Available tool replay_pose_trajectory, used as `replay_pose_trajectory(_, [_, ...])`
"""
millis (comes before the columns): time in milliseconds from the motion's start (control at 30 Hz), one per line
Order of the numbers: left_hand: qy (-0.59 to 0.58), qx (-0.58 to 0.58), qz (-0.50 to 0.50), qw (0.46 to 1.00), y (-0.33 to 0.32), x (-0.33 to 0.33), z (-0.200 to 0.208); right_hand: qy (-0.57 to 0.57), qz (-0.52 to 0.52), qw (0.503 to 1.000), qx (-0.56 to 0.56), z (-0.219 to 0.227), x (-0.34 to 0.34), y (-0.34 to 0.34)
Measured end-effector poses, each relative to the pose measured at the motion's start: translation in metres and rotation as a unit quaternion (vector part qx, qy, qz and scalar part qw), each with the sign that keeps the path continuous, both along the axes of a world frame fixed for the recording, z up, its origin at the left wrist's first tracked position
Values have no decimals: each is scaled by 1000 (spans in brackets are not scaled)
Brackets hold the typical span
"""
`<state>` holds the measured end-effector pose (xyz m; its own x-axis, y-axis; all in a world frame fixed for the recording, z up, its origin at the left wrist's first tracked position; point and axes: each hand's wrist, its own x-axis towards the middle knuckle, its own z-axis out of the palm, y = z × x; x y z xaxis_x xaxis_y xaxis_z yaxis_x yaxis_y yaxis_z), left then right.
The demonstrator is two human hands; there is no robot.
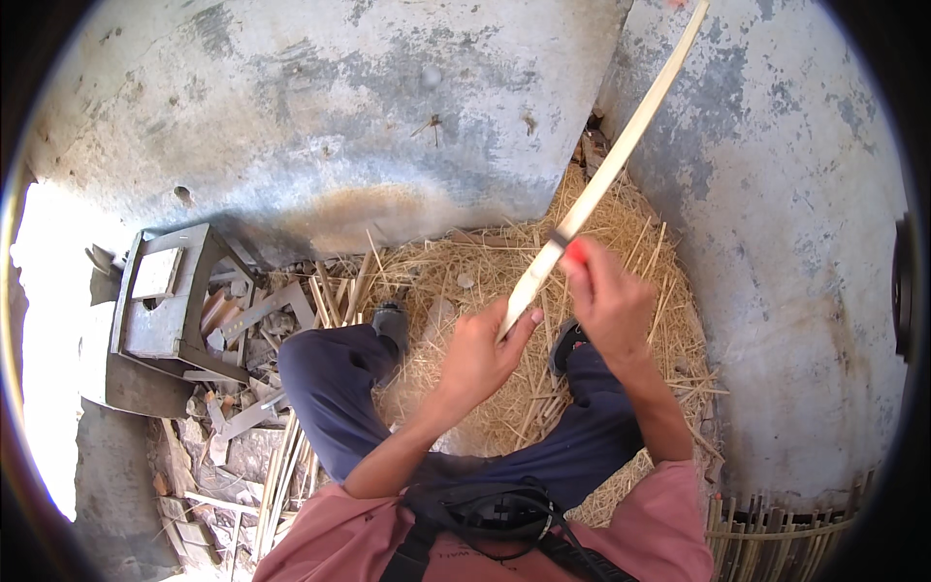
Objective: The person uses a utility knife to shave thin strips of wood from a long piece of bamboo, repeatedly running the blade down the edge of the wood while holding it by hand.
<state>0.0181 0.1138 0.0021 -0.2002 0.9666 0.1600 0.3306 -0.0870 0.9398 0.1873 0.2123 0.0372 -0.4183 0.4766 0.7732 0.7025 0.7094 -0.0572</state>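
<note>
Well to the left of your left fingers stands a dark wooden box (167,330), a pale square of wood (158,274) on its near face. Scraps of wood (208,441) lie below and beside it, and a bunch of thin slats (281,475) leans beyond your left knee, lower than the fingers. Nearer, up and left of those fingers, you have your left shoe (391,322) on the straw (441,257).

Your left hand (477,354) closes on the lower end of a long, pale wooden strip (617,152), the thumb along its right side and the other fingers curled on its left. From this grip the strip slants up and right, passing just left of your right fingertips and running far above them to the top edge.

Against the strip, right by those fingertips, is a small tool (560,239), dark where it crosses the wood. Your right hand (613,301) is curled round its red part; blur hides each finger's exact placing. Below these fingers sits your right shoe (564,346). To their right rises a grey, flaking wall (776,242), with a row of upright sticks (776,545) low down.
</note>
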Motion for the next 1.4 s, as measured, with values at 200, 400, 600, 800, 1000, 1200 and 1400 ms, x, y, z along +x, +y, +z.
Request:
replay_pose_trajectory(200, [15, 7, 1, 1000, 2, -19, 1, 125, 39, 963, -236, 5, 8, -11])
replay_pose_trajectory(400, [16, 17, 1, 1000, 3, -27, 8, 250, 101, 878, -396, -23, 23, -28])
replay_pose_trajectory(600, [12, 40, -23, 999, -1, -24, 0, 247, 119, 891, -362, -1, -12, -34])
replay_pose_trajectory(800, [7, 42, -25, 999, 1, -19, -1, 162, 142, 958, -188, -19, -22, -24])
replay_pose_trajectory(1000, [-5, 16, -26, 1000, 0, -22, 0, 162, 147, 961, -172, -26, -24, -22])
replay_pose_trajectory(1200, [-4, 9, -27, 1000, 2, -23, -4, 145, 157, 966, -148, -37, -24, -21])
replay_pose_trajectory(1400, [-37, -5, -62, 997, 5, -25, -21, 149, 197, 943, -223, -45, -23, -16])
